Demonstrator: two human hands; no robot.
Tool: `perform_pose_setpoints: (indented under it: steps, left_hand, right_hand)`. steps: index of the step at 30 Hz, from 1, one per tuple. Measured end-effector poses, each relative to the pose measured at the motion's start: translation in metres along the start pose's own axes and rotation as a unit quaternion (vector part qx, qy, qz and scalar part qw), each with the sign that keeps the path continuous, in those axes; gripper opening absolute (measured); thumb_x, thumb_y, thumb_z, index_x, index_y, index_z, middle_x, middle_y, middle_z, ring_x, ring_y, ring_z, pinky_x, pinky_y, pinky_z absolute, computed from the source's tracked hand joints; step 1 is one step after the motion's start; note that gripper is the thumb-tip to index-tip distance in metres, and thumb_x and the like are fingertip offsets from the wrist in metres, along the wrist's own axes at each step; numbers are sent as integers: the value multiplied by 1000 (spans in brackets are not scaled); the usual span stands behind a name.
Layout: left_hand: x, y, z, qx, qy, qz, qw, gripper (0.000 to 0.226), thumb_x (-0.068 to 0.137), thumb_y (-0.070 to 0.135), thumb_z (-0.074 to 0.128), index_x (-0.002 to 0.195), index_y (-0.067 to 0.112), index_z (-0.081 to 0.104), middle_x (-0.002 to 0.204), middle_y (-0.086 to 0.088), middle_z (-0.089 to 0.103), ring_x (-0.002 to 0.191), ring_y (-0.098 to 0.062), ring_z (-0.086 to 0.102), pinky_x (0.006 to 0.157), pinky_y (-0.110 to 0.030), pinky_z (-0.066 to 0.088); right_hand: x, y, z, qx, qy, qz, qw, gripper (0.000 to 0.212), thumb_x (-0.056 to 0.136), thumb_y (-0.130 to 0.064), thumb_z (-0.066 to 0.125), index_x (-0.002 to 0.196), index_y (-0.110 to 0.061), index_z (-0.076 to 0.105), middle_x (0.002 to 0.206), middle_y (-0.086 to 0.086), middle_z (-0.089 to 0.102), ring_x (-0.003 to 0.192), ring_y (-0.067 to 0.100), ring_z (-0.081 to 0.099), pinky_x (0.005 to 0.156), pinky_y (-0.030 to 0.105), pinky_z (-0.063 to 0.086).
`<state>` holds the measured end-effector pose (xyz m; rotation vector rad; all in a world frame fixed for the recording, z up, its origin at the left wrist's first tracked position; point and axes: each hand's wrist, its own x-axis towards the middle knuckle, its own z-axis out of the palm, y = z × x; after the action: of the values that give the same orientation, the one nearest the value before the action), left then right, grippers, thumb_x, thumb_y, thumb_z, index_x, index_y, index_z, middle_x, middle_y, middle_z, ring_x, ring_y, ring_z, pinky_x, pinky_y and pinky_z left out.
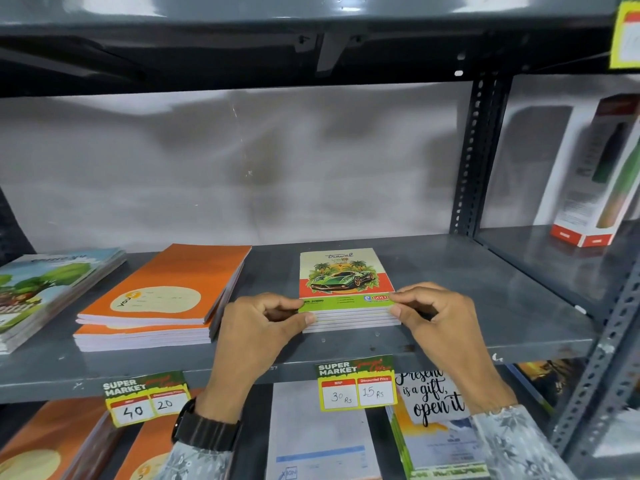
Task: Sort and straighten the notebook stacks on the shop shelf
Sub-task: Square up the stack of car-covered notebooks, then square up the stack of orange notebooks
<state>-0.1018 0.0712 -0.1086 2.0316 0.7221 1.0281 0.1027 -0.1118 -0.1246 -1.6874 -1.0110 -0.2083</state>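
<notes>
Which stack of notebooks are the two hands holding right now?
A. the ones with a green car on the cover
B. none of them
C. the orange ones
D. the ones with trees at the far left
A: the left hand and right hand grip the near corners of the green car stack; the orange stack lies untouched.

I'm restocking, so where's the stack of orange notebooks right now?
The orange notebooks lie on the grey shelf, left of centre, between the tree-cover notebooks and the car-cover stack.
</notes>
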Motion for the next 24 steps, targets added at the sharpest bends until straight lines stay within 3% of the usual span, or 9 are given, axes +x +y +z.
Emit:
perform_pose_setpoints:
  steps: [4, 7, 10, 12, 15, 18, 19, 21, 24]
  left_hand:
    - [2, 4, -1, 2, -18, -12, 1000, 26, 70, 34, 91, 94, 28, 83, 85, 20, 80, 76, 8, 74, 74, -22, 62]
    - [-4, 8, -17, 22, -44, -1, 999, 34, 72, 42, 88, 104, 32, 81, 95, 22, 79, 82, 9, 73, 80, -21, 61]
    - [-10, -1, -60, 1, 34, 12, 999, 27, 77, 40, 85, 102, 32, 82, 92, 21, 80, 82, 4, 74, 79, -22, 59]
    - [-14, -15, -106, 24, 119, 37, 992, 17, 83, 34, 81, 99, 30, 82, 91, 19, 80, 83, 1, 74, 81, -27, 59]
    - [-7, -53, -174, 141, 195, 55, 969, 28, 91, 37, 70, 116, 27, 77, 111, 10, 77, 100, -15, 73, 88, -36, 57]
    - [9, -88, -222, 211, 102, -16, 972, 51, 91, 50, 65, 137, 27, 64, 139, 1, 66, 124, -23, 63, 98, -39, 51]
    - [12, -97, -231, 194, 71, -30, 978, 59, 89, 54, 64, 140, 26, 61, 142, 2, 64, 127, -21, 61, 101, -36, 50]
    - [11, -109, -240, 134, 39, -31, 990, 61, 86, 52, 65, 139, 22, 63, 130, 14, 68, 117, 0, 64, 95, -14, 48]
    - [9, -119, -238, 102, 53, -11, 993, 33, 91, 29, 71, 124, 23, 72, 91, 45, 66, 93, 27, 61, 77, 4, 42]
  right_hand:
    - [0, -5, -2, 10, -9, 2, 1000, 15, 82, -11, 84, 95, -19, 84, 97, -10, 77, 88, 9, 75, 81, 31, 63]
    - [-1, -17, -2, -30, 17, -18, 999, 19, 85, -23, 81, 103, -20, 82, 109, -10, 73, 101, 7, 70, 89, 34, 59]
    - [-4, -45, 14, -75, 102, -71, 989, 18, 88, -22, 78, 104, -16, 81, 108, -5, 73, 104, 15, 67, 89, 45, 57]
    - [-10, -79, 46, -29, 112, -99, 988, 8, 89, -12, 76, 95, -13, 82, 97, -5, 75, 93, 11, 69, 83, 39, 57]
    - [-15, -125, 109, -10, 14, -125, 992, 10, 87, -17, 75, 95, -20, 82, 88, -12, 76, 80, 5, 69, 76, 27, 55]
    - [-12, -145, 168, -41, -120, -84, 988, 32, 91, -37, 72, 122, -33, 74, 106, -14, 73, 88, 5, 68, 83, 29, 58]
    - [-12, -146, 183, -48, -143, -64, 986, 39, 91, -42, 71, 129, -35, 70, 112, -15, 71, 94, 5, 67, 87, 28, 57]
    - [-15, -151, 204, -36, -147, -37, 988, 43, 89, -47, 73, 131, -34, 70, 116, -19, 68, 101, 1, 65, 91, 21, 53]
    - [-21, -152, 212, -30, -96, -25, 995, 38, 86, -45, 75, 121, -31, 76, 116, -22, 69, 101, -2, 65, 91, 15, 51]
